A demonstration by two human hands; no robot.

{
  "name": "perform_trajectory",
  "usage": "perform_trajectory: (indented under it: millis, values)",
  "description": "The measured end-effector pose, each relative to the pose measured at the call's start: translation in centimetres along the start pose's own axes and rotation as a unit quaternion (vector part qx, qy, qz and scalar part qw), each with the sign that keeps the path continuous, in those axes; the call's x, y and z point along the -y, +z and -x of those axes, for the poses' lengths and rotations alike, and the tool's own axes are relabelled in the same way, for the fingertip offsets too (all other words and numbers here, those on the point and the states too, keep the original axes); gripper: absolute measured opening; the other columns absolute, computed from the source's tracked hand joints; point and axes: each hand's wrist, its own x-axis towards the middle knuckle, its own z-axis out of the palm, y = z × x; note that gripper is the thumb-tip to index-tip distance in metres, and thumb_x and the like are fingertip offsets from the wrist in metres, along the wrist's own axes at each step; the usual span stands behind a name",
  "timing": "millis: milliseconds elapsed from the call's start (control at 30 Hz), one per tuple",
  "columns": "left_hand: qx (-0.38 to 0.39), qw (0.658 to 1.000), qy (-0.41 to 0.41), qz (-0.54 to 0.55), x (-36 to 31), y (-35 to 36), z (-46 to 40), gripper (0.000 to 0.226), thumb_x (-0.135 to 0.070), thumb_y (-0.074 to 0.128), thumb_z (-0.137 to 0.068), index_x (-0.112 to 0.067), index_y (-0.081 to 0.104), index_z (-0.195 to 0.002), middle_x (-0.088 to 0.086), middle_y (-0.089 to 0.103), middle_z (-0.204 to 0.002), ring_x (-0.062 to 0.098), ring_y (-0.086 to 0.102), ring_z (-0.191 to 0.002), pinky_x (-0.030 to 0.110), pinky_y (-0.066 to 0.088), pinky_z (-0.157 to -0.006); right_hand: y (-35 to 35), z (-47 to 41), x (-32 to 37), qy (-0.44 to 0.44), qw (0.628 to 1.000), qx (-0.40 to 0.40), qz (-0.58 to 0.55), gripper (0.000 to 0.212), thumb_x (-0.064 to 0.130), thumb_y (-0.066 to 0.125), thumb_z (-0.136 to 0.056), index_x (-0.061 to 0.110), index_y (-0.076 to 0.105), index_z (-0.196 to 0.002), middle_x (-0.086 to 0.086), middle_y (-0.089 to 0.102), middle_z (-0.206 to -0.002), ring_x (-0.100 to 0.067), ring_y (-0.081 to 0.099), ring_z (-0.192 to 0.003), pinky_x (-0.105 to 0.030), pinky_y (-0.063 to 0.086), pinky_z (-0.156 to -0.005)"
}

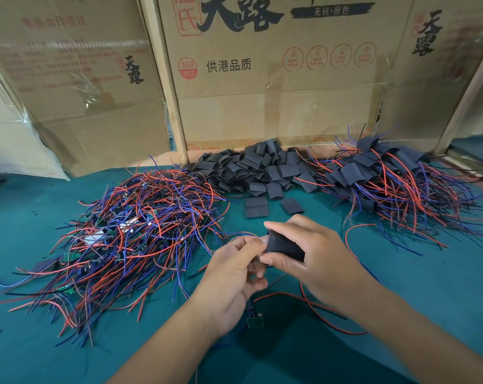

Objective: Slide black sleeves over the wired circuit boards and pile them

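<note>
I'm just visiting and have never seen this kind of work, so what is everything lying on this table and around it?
Bare wired boards: one large heap, red and blue wires, left.
Empty sleeves: one heap, black, centre back; two loose ones in front.
Sleeved boards: one pile, black with red and blue wires, right.
Green board: one, below the hands.
Table: one, teal cover.
Cartons: several, brown, behind.
Left hand: holds wires.
Right hand: grips a black sleeve.

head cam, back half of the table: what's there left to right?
Pile of bare wired boards → heap of loose black sleeves → pile of sleeved boards. The hands, nearer the camera, are left out.
</note>
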Motion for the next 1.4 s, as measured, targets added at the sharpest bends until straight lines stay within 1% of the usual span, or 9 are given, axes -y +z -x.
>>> perform_trajectory:
  millis: [167, 433, 567, 667, 767, 833, 967, 1133, 1400]
  values:
    - [0.046, 0.996, -0.060, 0.038, -0.2, -0.2, -0.1, 0.025, -0.029, 0.073, -0.064, -0.016, 0.063, -0.083, -0.002, 0.056, -0.063, 0.010, 0.052, -0.051, 0.023, 0.044, -0.049, -0.2, 0.1, 0.0, -0.011, 1.000, 0.012, 0.009, 0.053, 0.038, 0.071, -0.087, 0.010, 0.062, -0.131, 0.003, 0.053, -0.099, 0.002, 0.042, -0.085, -0.005, 0.032, -0.078]
    - [0.083, 0.990, -0.118, -0.004, -1.0, -1.0, 0.0, 0.012, -0.016, 0.058, -0.091, -0.015, 0.055, -0.080, -0.003, 0.051, -0.057, 0.009, 0.050, -0.049, 0.022, 0.044, -0.049, 0.2, 0.2, -0.1, -0.029, 0.998, 0.044, 0.018, 0.059, 0.047, 0.064, -0.087, 0.014, 0.058, -0.136, 0.011, 0.045, -0.098, 0.002, 0.038, -0.085, -0.002, 0.030, -0.079]
    - [0.088, 0.992, -0.094, 0.000, -1.0, -1.0, -0.1, 0.017, -0.008, 0.066, -0.085, -0.014, 0.058, -0.072, -0.002, 0.050, -0.056, 0.008, 0.047, -0.048, 0.021, 0.044, -0.050, 0.1, 0.2, 0.0, -0.020, 0.999, 0.048, 0.010, 0.056, 0.048, 0.068, -0.087, 0.018, 0.059, -0.134, 0.020, 0.044, -0.096, 0.009, 0.044, -0.087, -0.002, 0.030, -0.080]
    - [0.088, 0.994, -0.057, -0.006, -1.2, -1.1, -0.1, 0.016, -0.008, 0.071, -0.074, -0.018, 0.066, -0.064, 0.000, 0.053, -0.058, 0.009, 0.049, -0.049, 0.021, 0.045, -0.051, -0.7, 0.1, -0.4, 0.051, 0.996, 0.043, -0.052, 0.040, 0.053, 0.065, -0.085, 0.030, 0.065, -0.118, 0.026, 0.060, -0.090, 0.014, 0.054, -0.088, -0.005, 0.036, -0.076]
    - [0.072, 0.997, -0.011, -0.036, -1.2, -1.4, -0.2, 0.017, -0.002, 0.075, -0.070, -0.018, 0.069, -0.068, 0.002, 0.053, -0.057, 0.014, 0.052, -0.051, 0.023, 0.045, -0.051, -1.7, -0.3, -1.0, 0.131, 0.971, 0.111, -0.164, 0.012, 0.038, 0.066, -0.092, 0.026, 0.068, -0.095, 0.012, 0.068, -0.074, 0.000, 0.057, -0.064, -0.019, 0.042, -0.064]
    - [0.081, 0.995, 0.008, -0.049, -1.1, -1.4, -0.2, 0.012, -0.009, 0.073, -0.071, -0.019, 0.072, -0.067, 0.003, 0.054, -0.057, 0.015, 0.053, -0.052, 0.023, 0.046, -0.051, -2.1, -0.3, -1.2, 0.153, 0.955, 0.128, -0.219, 0.008, 0.029, 0.066, -0.093, 0.023, 0.069, -0.090, 0.001, 0.067, -0.068, -0.012, 0.053, -0.060, -0.030, 0.042, -0.057]
    - [0.076, 0.996, 0.044, -0.026, -1.1, -1.5, -0.4, 0.004, -0.016, 0.075, -0.075, -0.017, 0.075, -0.078, 0.003, 0.061, -0.070, 0.014, 0.053, -0.056, 0.024, 0.045, -0.053, -2.6, -0.3, -1.5, 0.155, 0.953, 0.115, -0.234, 0.005, 0.023, 0.068, -0.092, 0.020, 0.069, -0.089, -0.002, 0.065, -0.065, -0.016, 0.050, -0.059, -0.027, 0.042, -0.054]
    - [0.044, 0.997, 0.056, 0.025, -1.6, -2.0, -0.9, 0.016, -0.021, 0.075, -0.080, -0.020, 0.075, -0.097, -0.002, 0.057, -0.076, 0.010, 0.048, -0.060, 0.022, 0.041, -0.052, -4.3, -0.6, -1.9, 0.170, 0.946, 0.066, -0.268, 0.009, 0.022, 0.071, -0.090, 0.013, 0.069, -0.092, -0.002, 0.067, -0.067, -0.014, 0.055, -0.060, -0.022, 0.044, -0.054]
    - [-0.005, 0.998, 0.051, 0.028, -1.4, -2.5, -1.3, 0.019, -0.024, 0.067, -0.079, -0.013, 0.071, -0.093, 0.000, 0.055, -0.073, 0.012, 0.046, -0.056, 0.023, 0.040, -0.050, -10.9, -5.0, -6.2, 0.269, 0.898, -0.151, -0.313, 0.008, 0.016, 0.069, -0.089, 0.013, 0.063, -0.083, 0.002, 0.062, -0.073, -0.012, 0.060, -0.059, -0.018, 0.041, -0.044]
